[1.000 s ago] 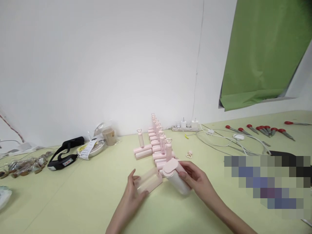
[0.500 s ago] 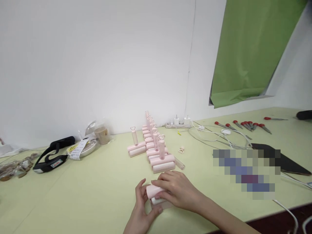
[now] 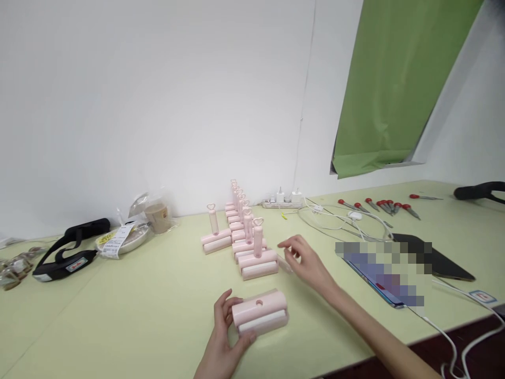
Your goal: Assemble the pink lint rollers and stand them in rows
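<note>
My left hand (image 3: 226, 329) holds a pink lint roller head (image 3: 260, 310) by its left end, near the table's front. That head has a white roll along its lower side and a small round hole in its pink top. My right hand (image 3: 305, 263) hovers with bent, parted fingers beside a clear tube handle (image 3: 284, 265), partly hidden by the hand. Whether it touches the handle is unclear. Just behind the held head is a lint roller (image 3: 258, 263) with an upright handle and heart-shaped loop, the closest of several in a row.
Another lint roller (image 3: 216, 241) stands left of the row. A power strip (image 3: 282, 204) lies by the wall, with white cables (image 3: 335, 223) to its right. Farther right are red-tipped tools (image 3: 386, 205), a dark tablet (image 3: 434, 258) and a phone (image 3: 389, 297). A black strap (image 3: 71, 263) and bagged cup (image 3: 158, 217) lie left.
My right hand has let go of the lint roller head and moved up and right to the clear handle. My left hand still holds the head, now in fuller view.
</note>
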`<state>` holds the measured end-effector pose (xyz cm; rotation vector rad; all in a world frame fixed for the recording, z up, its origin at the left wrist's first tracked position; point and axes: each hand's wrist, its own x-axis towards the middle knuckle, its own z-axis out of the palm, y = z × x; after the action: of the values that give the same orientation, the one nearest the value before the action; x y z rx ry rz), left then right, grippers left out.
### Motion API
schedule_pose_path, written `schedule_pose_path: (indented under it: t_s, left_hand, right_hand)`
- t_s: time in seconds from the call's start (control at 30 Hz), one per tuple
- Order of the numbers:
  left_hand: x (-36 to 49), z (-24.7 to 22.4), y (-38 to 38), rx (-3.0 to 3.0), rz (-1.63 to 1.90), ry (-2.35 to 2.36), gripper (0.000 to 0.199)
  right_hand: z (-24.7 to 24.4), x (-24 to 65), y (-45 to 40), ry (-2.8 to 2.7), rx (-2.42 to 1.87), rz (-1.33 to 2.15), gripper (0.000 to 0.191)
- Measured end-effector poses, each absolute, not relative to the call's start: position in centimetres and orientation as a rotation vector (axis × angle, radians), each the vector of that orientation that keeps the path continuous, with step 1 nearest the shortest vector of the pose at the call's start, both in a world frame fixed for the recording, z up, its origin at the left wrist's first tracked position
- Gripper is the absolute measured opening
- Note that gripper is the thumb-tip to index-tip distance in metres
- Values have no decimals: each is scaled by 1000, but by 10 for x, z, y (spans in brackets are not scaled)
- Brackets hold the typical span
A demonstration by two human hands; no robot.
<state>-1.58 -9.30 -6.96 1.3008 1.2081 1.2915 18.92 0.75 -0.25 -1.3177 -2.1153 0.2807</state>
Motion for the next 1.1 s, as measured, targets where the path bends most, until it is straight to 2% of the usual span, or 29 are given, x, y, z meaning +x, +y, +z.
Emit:
schedule_pose_path:
  t_s: [0.1, 0.27, 0.43, 0.57, 0.9, 1.1]
  left_hand:
    - [-15, -69, -93, 1282, 1288, 1209, 64]
    - [-15, -65, -96, 1363, 1212, 1140, 58]
    - [-20, -57, -98, 1445, 1054, 1146, 54]
    - [-22, -55, -99, 1461, 1057, 1147, 54]
    - [-20, -56, -99, 1476, 1074, 1117, 52]
    - [-21, -59, -99, 1466, 1082, 1108, 53]
  right_hand:
    - [-11, 208, 34, -2168, -1526, 295, 31]
    - [-16, 226, 34, -2135, -1499, 402, 26]
    - [37, 229, -3, -2097, -1193, 521, 26]
    - [69, 204, -28, -2455, -876, 673, 19]
    - [87, 172, -30, -2852, -538, 489, 27]
    - [92, 167, -39, -2888, -617, 452, 20]
